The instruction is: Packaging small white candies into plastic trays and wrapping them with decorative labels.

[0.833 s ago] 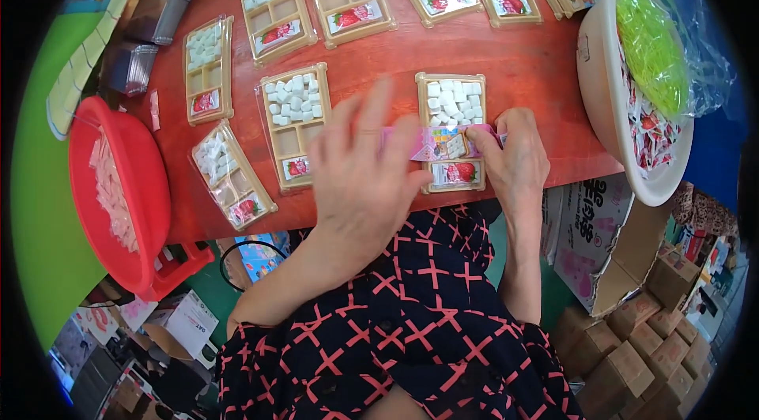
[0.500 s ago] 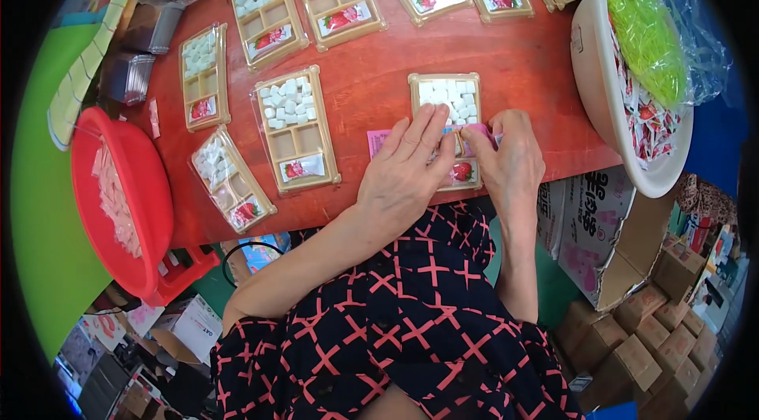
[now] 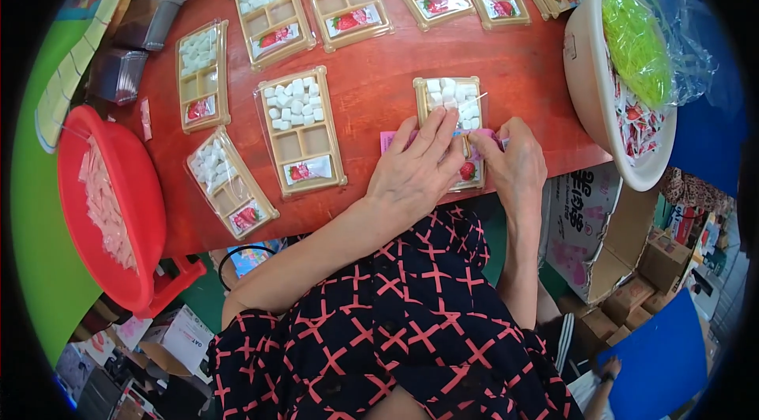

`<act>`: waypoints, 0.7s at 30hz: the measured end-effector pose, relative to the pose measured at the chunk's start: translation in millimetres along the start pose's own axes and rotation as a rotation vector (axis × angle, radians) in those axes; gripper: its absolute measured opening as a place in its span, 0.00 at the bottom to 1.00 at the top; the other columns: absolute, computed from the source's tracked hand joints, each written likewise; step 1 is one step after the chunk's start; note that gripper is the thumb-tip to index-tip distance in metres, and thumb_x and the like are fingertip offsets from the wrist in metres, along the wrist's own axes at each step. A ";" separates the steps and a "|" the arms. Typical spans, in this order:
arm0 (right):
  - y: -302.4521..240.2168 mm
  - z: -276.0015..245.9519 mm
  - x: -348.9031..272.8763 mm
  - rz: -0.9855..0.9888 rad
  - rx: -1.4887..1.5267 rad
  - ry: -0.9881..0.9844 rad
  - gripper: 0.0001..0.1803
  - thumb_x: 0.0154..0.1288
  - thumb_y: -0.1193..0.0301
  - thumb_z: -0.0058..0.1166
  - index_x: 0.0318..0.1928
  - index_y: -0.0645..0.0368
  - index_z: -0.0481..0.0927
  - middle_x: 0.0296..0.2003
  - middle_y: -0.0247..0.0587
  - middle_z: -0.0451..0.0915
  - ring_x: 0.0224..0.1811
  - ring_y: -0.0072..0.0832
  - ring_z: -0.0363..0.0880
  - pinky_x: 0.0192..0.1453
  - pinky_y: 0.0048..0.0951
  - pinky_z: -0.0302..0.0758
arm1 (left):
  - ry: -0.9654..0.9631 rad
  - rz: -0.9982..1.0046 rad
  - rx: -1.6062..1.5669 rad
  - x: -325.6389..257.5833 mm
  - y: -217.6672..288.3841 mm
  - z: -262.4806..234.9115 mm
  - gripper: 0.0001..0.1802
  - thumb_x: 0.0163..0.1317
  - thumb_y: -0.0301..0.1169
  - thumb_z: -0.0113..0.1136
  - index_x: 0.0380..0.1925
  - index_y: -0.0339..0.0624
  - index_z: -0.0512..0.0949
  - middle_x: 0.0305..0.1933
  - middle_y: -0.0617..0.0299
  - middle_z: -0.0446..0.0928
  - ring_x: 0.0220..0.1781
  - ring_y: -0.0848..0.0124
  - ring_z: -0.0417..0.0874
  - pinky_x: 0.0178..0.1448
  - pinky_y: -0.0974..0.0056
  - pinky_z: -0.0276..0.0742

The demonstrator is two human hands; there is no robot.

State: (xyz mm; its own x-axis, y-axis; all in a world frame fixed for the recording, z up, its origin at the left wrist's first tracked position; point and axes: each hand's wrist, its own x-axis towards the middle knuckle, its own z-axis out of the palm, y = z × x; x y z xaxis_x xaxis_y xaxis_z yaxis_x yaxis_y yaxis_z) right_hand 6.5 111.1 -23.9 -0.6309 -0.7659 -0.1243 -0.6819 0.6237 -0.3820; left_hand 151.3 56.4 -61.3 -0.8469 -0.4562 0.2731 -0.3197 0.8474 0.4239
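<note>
Left hand (image 3: 415,171), mine: open, fingers flat across pink strip (image 3: 388,141); right hand (image 3: 519,161): pinching strip's end; beige tray (image 3: 421,100) beneath.

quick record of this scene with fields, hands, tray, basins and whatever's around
left hand: spread flat over the pink strip and tray
left hand point: left hand
right hand: right hand, thumb on the strip's right end
strip: pink strip, crosswise over the tray, middle mostly covered
tray: tan tray with white cubes and strawberry packet
left basin: red basin, pale pink packets
right basin: off-white basin, strawberry-print packets, bright green bundle
surface: red table with more trays
</note>
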 end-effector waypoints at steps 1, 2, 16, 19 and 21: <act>-0.5 0.3 1.4 -0.013 0.006 0.007 0.19 0.49 0.63 0.63 0.23 0.63 0.68 0.19 0.47 0.71 0.23 0.42 0.70 0.28 0.37 0.66 | 0.007 0.000 0.010 -0.8 -0.1 0.5 0.22 0.51 0.37 0.57 0.45 0.35 0.71 0.60 0.45 0.63 0.64 0.57 0.61 0.62 0.52 0.58; -1.1 0.7 2.3 -0.026 0.009 -0.005 0.19 0.49 0.63 0.63 0.23 0.63 0.68 0.19 0.47 0.71 0.23 0.42 0.70 0.28 0.37 0.66 | 0.032 0.003 0.019 -2.1 0.3 0.9 0.22 0.51 0.37 0.57 0.45 0.36 0.71 0.61 0.44 0.62 0.64 0.57 0.60 0.62 0.51 0.58; 1.5 7.8 9.8 -0.082 0.176 -0.014 0.17 0.47 0.68 0.65 0.23 0.64 0.69 0.19 0.43 0.72 0.22 0.31 0.69 0.28 0.31 0.66 | 0.076 -0.227 -0.289 20.0 -29.0 -14.4 0.57 0.27 0.37 0.76 0.61 0.47 0.55 0.65 0.43 0.54 0.68 0.49 0.54 0.60 0.45 0.51; 3.1 8.3 9.8 -0.084 0.197 0.002 0.17 0.47 0.68 0.65 0.23 0.63 0.69 0.19 0.42 0.72 0.22 0.31 0.69 0.28 0.31 0.66 | 0.024 -0.191 -0.326 23.0 -37.5 -18.3 0.58 0.25 0.34 0.77 0.62 0.47 0.54 0.64 0.46 0.56 0.67 0.52 0.56 0.60 0.46 0.53; 4.0 7.6 10.0 -0.082 0.195 -0.002 0.16 0.47 0.68 0.65 0.23 0.63 0.69 0.19 0.42 0.72 0.22 0.32 0.69 0.28 0.32 0.66 | 0.007 -0.181 -0.332 23.9 -40.8 -19.4 0.58 0.25 0.34 0.76 0.62 0.46 0.54 0.64 0.47 0.57 0.67 0.54 0.57 0.60 0.47 0.54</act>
State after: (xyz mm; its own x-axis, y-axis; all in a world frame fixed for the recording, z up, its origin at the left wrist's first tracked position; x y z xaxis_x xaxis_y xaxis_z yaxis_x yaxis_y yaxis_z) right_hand 0.4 104.8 -33.6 -0.5755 -0.8132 -0.0869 -0.6465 0.5174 -0.5607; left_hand 152.4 5.6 -55.4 -0.7858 -0.5936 0.1735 -0.3078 0.6188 0.7227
